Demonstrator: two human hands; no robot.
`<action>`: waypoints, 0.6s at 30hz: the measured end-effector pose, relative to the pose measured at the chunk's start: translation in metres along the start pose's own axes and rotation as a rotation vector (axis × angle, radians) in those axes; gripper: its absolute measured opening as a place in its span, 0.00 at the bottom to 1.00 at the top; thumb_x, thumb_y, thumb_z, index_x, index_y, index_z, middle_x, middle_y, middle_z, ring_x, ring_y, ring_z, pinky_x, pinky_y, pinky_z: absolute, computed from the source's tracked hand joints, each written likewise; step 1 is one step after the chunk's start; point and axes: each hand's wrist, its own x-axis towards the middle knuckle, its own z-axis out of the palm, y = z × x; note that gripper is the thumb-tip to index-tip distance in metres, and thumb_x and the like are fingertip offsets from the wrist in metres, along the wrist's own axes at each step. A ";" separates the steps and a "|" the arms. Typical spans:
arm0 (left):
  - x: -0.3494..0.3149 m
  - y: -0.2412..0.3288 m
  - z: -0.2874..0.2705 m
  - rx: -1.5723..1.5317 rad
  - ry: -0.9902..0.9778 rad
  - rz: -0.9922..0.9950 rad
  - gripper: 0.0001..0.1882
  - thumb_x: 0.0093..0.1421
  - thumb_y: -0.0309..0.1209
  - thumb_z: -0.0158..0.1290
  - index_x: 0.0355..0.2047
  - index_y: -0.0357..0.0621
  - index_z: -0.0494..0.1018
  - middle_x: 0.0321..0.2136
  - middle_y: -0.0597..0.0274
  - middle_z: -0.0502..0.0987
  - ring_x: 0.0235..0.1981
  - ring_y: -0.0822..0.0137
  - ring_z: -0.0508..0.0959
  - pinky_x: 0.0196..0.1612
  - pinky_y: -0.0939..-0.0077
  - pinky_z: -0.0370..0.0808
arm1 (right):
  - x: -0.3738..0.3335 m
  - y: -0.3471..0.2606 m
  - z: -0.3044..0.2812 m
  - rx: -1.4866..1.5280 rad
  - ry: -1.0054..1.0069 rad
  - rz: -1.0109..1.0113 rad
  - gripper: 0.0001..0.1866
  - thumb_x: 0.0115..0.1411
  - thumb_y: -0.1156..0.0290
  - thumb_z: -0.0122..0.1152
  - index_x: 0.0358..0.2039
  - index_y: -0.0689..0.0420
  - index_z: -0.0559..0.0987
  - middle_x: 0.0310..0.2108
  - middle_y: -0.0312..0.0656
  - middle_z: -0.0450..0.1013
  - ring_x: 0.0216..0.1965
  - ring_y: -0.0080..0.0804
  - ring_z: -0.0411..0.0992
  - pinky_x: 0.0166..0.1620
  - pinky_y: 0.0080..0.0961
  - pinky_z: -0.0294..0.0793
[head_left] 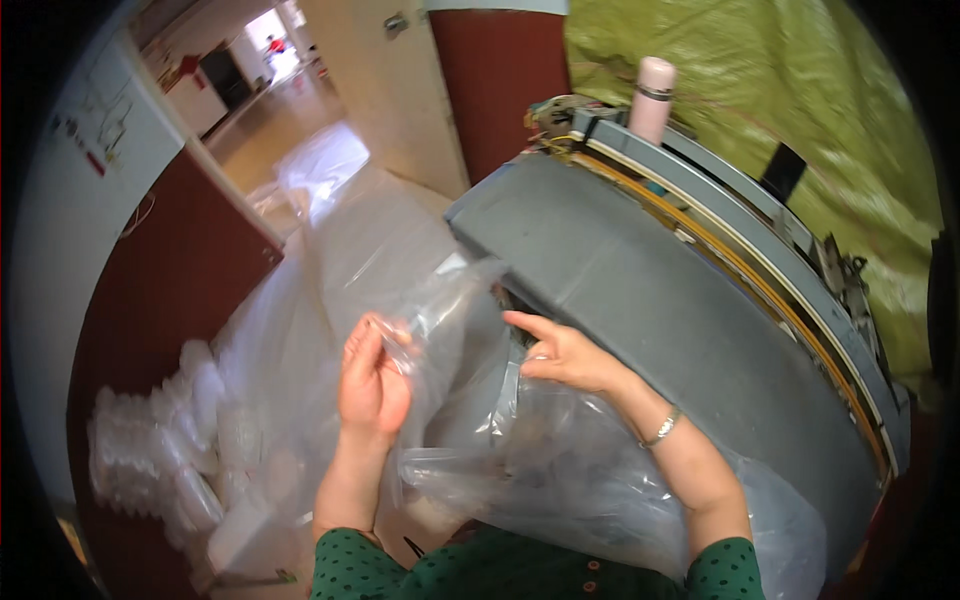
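A large clear plastic bag (440, 310) hangs in front of me, its film crumpled and spreading down over my lap. My left hand (376, 380) pinches an edge of this film between thumb and fingers, palm turned up. To its right, my right hand (560, 352) has the index finger stretched out and the thumb apart from it, with no film visibly gripped. That hand is close to the near edge of a grey machine bed (640, 270). More loose clear film (560, 450) lies below the right forearm.
Stacked clear plastic containers (150, 450) stand at the lower left, beside more film. A pink flask (653, 100) rests on the machine's back rail (720, 180). Behind it hangs a yellow-green sheet (780, 120). An open door (395, 90) and a doorway are ahead.
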 end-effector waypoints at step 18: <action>0.049 0.096 0.032 0.009 -0.055 0.421 0.09 0.63 0.31 0.42 0.37 0.40 0.70 0.34 0.63 0.73 0.34 0.72 0.72 0.40 0.80 0.69 | -0.048 0.132 0.005 -0.814 0.586 0.134 0.18 0.51 0.66 0.60 0.41 0.60 0.70 0.22 0.46 0.71 0.23 0.40 0.67 0.28 0.31 0.67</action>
